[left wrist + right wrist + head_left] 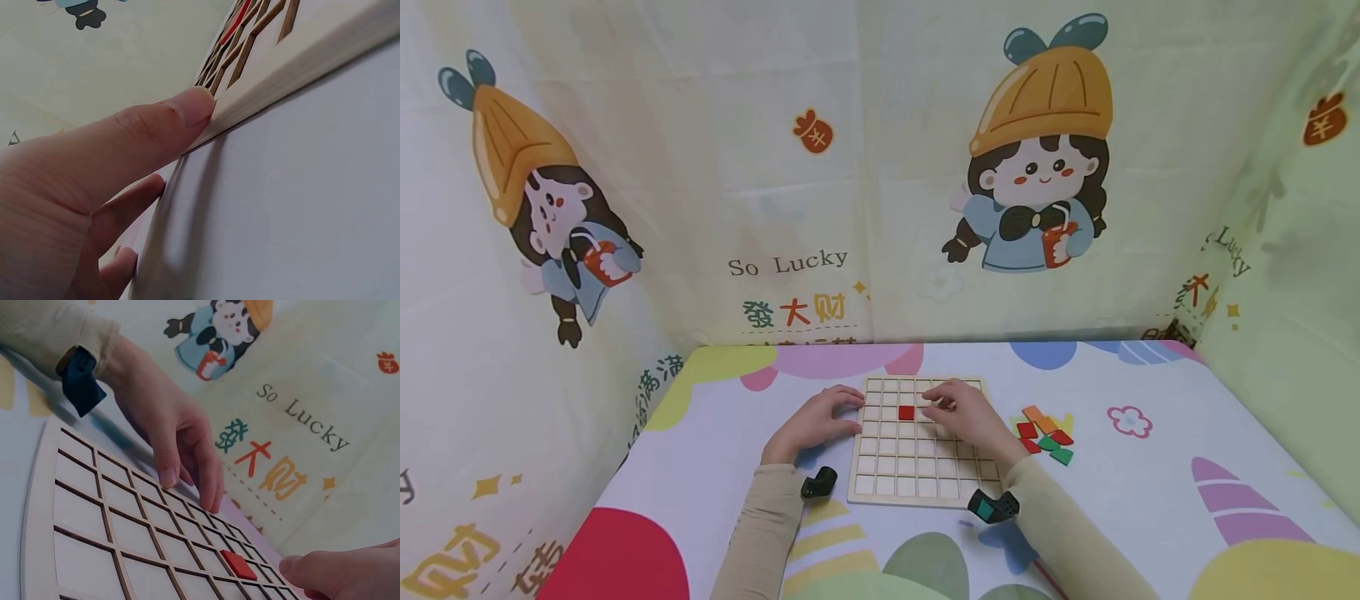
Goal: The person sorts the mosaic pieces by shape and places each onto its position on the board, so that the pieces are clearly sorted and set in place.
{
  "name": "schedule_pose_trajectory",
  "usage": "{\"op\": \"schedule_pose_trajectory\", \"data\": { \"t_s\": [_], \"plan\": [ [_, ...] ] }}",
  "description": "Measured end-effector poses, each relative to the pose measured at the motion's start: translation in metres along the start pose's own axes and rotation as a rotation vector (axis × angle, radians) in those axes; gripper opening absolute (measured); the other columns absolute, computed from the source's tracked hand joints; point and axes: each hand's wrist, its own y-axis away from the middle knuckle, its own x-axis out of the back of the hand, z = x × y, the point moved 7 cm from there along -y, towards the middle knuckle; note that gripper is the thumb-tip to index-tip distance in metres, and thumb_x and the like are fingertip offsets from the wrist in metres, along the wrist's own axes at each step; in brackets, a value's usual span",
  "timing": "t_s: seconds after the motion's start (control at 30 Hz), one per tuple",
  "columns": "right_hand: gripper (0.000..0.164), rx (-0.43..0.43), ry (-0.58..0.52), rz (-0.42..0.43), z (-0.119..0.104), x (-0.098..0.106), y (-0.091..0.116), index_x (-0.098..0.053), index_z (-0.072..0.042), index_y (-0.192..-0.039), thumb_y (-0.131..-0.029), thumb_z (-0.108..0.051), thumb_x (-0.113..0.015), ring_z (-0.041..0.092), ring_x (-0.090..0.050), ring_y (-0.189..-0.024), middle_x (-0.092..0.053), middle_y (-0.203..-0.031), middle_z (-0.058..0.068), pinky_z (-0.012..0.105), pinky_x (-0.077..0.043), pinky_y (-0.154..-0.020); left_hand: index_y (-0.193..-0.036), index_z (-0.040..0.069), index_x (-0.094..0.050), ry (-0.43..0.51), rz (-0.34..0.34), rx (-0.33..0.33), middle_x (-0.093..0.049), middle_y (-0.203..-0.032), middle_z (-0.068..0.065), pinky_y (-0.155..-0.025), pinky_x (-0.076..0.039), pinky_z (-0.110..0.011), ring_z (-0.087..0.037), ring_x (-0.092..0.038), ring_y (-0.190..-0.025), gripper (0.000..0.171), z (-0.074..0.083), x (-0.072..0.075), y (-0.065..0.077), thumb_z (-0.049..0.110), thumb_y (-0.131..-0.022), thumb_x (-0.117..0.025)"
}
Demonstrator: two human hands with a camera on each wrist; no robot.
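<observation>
One red square (906,412) occupies wooden grid (910,502); left hand (812,423) relaxed; right hand (972,417) grip unclear.

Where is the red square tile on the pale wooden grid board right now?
In the head view, the red square tile lies in the far half of the grid board, left of centre and just left of the right hand.
</observation>
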Motion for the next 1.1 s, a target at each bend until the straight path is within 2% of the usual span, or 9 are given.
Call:
{"op": "schedule_pose_trajectory", "data": {
  "t_s": [0.27,0.73,0.93,1.1],
  "plan": [
    [0.031,-0.069,0.020,0.033,0.020,0.024,0.016,-0.071,-0.011,-0.117,-0.090,-0.025,-0.072,0.017,-0.060,-0.093,-0.065,-0.112,0.001,0.036,-0.053,-0.082,-0.119,0.006,-0.068,-0.011,-0.007,0.017,-0.059,-0.129,-0.001,-0.109,-0.037,-0.042,-0.022,-0.050,-0.126,0.039,-0.002,-0.001,0.000,0.018,-0.083,-0.078],
    [0.036,-0.114,0.104,0.098,0.048,0.083,0.055,-0.068,-0.006,-0.119,-0.090,-0.026,-0.072,0.026,-0.063,-0.096,-0.067,-0.115,0.011,0.043,-0.054,-0.082,-0.119,0.007,-0.068,-0.004,-0.006,0.010,-0.059,-0.128,0.000,-0.109,-0.037,-0.042,-0.022,-0.050,-0.126,0.039,-0.004,-0.002,-0.002,0.019,-0.083,-0.079],
    [0.039,-0.185,0.118,0.109,0.063,0.100,0.070,-0.066,-0.005,-0.122,-0.091,-0.028,-0.071,0.027,-0.062,-0.096,-0.066,-0.116,0.012,0.037,-0.055,-0.079,-0.119,0.007,-0.068,0.001,-0.005,0.012,-0.059,-0.129,-0.001,-0.109,-0.037,-0.043,-0.023,-0.050,-0.126,0.039,-0.003,-0.001,-0.002,0.018,-0.083,-0.079],
    [0.047,-0.261,0.123,0.091,0.075,0.110,0.081,-0.064,-0.006,-0.126,-0.091,-0.038,-0.069,0.028,-0.059,-0.099,-0.064,-0.117,0.012,0.031,-0.052,-0.074,-0.119,0.008,-0.068,-0.001,-0.007,0.017,-0.059,-0.128,0.001,-0.110,-0.037,-0.042,-0.022,-0.050,-0.126,0.039,-0.004,-0.001,-0.002,0.019,-0.083,-0.079]
  ]
}}
